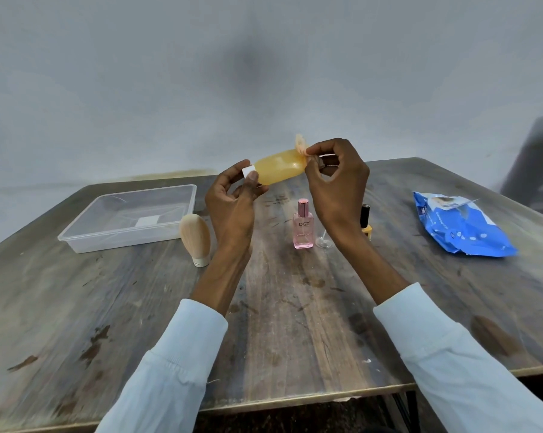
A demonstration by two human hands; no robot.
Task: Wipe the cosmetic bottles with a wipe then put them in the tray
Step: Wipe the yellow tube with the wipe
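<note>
across the middle of the view lies a worn wooden table, streaked and stained, with a pale wall behind it. on its left part sits a clear plastic tray, rectangular, holding only a small white label on its floor. on the right part lies a blue wipes packet, crumpled, its flap partly lifted. two arms in light blue sleeves reach in from the near edge. above the table, the left hand holds an amber bottle tilted nearly on its side, thumb and fingers pinching its white cap end. the right hand pinches a bunched wipe against the bottle's other end, fingers curled; the wipe looks orange-tinted. just right of the tray, a beige tube stands upright on its white cap. between the forearms stands a pink perfume bottle with a rosy cap and dark lettering. beside it to the right, a small clear glass item rests on the table, partly hidden by the right wrist. behind that wrist stands a yellow nail polish bottle with a black cap.
</note>
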